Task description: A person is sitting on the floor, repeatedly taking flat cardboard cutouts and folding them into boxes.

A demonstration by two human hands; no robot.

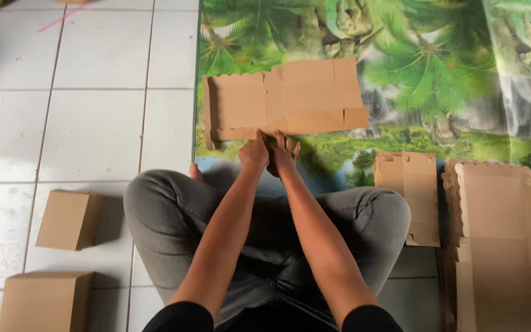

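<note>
We're sitting cross-legged on the mat (437, 74), both arms stretched forward, and the flat blank (285, 98) lies spread out just past our knees, its long side running left to right. Our left hand (253, 152) presses down on the blank's near edge, fingers curled over it, while our right hand (284, 154) sits right beside it, fingers spread and fingertips on that same edge; the two hands touch each other. The blank's left flap stands slightly raised, with a scalloped rim along the top. Off to our right, a smaller folded piece (414, 193) lies on the mat, and just beside it a stack (502, 240) of more flat blanks. On the tiles (93, 123) to our left, two finished boxes (69, 219) stand near our knee, well apart from the hands.
</note>
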